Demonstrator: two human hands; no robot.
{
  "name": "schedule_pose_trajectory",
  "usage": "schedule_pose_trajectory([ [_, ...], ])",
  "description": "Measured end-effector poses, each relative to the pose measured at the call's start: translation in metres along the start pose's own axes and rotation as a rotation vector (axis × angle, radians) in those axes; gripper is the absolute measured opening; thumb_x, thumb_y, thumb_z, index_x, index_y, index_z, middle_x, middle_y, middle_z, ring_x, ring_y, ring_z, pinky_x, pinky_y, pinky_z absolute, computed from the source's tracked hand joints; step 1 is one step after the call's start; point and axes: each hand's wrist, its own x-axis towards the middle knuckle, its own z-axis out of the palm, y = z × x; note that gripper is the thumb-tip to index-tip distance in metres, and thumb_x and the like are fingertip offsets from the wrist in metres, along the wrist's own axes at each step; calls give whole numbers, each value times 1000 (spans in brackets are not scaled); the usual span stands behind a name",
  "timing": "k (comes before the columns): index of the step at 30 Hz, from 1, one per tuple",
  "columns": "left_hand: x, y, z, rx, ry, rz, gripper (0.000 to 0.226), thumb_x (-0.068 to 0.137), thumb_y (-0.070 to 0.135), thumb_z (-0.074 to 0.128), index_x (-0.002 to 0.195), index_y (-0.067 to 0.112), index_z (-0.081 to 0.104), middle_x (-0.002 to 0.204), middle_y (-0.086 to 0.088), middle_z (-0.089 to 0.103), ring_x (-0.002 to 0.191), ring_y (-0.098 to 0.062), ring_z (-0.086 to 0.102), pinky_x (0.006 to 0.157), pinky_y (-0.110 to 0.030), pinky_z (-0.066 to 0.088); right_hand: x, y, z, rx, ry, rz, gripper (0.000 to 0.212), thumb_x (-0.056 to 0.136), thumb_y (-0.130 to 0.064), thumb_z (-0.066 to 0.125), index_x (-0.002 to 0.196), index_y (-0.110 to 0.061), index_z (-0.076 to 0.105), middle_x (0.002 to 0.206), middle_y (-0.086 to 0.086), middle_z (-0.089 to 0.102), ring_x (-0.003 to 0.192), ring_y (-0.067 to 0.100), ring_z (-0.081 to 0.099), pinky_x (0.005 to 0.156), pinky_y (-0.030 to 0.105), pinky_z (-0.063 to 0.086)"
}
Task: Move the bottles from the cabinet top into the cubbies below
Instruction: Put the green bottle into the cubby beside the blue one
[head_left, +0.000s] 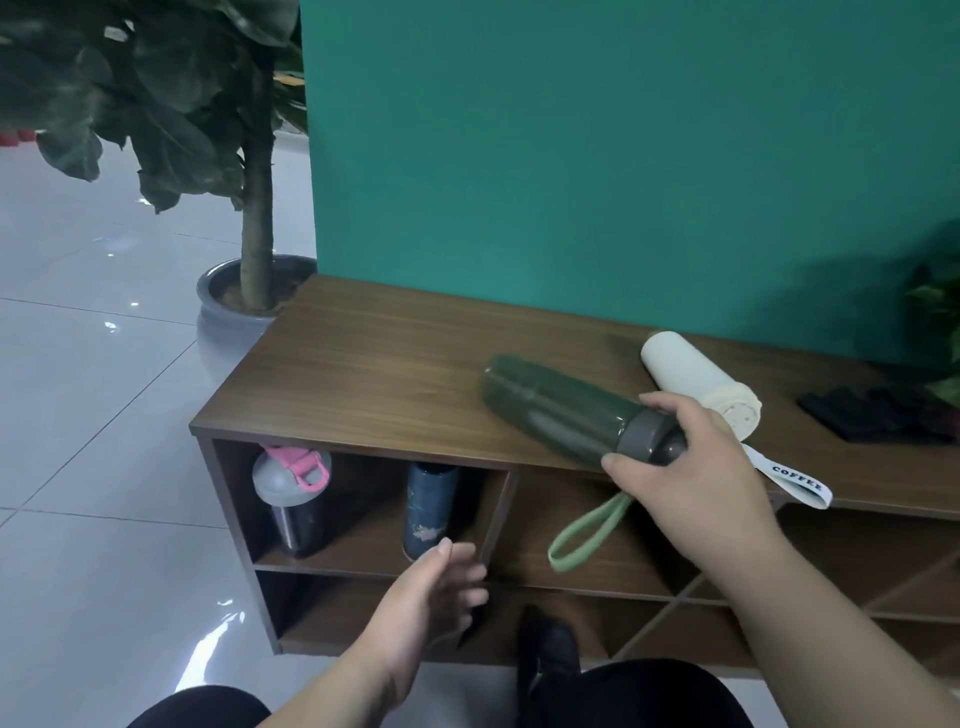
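Two bare forearms reach fwd from the bottom edge. Right hand (691, 467), palm down, has its grip closed round the grey cap end of a dark green translucent plastic bottle (561, 410) lying tilted; thumb on the near side, fingers over the top. Left hand (436, 592) sits lower, empty, fingers loosely spread and slightly curled, pointing fwd. Dark-clothed knees show below.

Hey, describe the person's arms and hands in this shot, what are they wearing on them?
Both forearms are bare up to the bottom edge of the picture; no sleeves show. The left hand and the right hand have no gloves, and no rings, watch or bracelet can be seen on either. The visible fingernails look short and unpainted. Dark clothing shows at the bottom edge, over the knees.
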Motion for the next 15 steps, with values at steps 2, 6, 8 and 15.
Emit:
schedule_pose_trajectory([
  [2, -2, 0, 5, -35, -33, 60, 62, 88, 57, 49, 130, 15, 67, 124, -15, 75, 94, -29, 73, 80, -40, 53, -30, -1, -20, 88, -25, -23, 63, 68, -29, 89, 120, -46, 58, 116, -19, 59, 93, -7, 60, 74, 13, 40],
  [6, -9, -7, 19, -165, -185, 28, 68, 81, 64, 45, 131, 20, 61, 122, -19, 70, 88, -35, 74, 68, -43, 59, -64, 4, -51, 113, -105, -74, 62, 57, -31, 88, 107, -52, 59, 109, -29, 61, 95, -9, 61, 74, 7, 42],
  [8, -10, -18, 26, -133, -250, -11, 65, 86, 62, 50, 134, 19, 60, 124, -18, 71, 84, -31, 74, 61, -40, 60, -66, 12, -54, 66, -158, -91, 66, 59, -30, 88, 112, -52, 56, 113, -36, 55, 101, -13, 56, 74, 1, 39],
  [15, 0, -64, 53, -27, -234, -263, 70, 72, 47, 72, 127, 3, 70, 112, -25, 71, 76, -35, 73, 60, -37, 59, -77, 68, 12, 285, -149, 83, 95, 63, -27, 92, 138, -52, 39, 125, -31, 58, 116, -6, 59, 94, 16, 44],
])
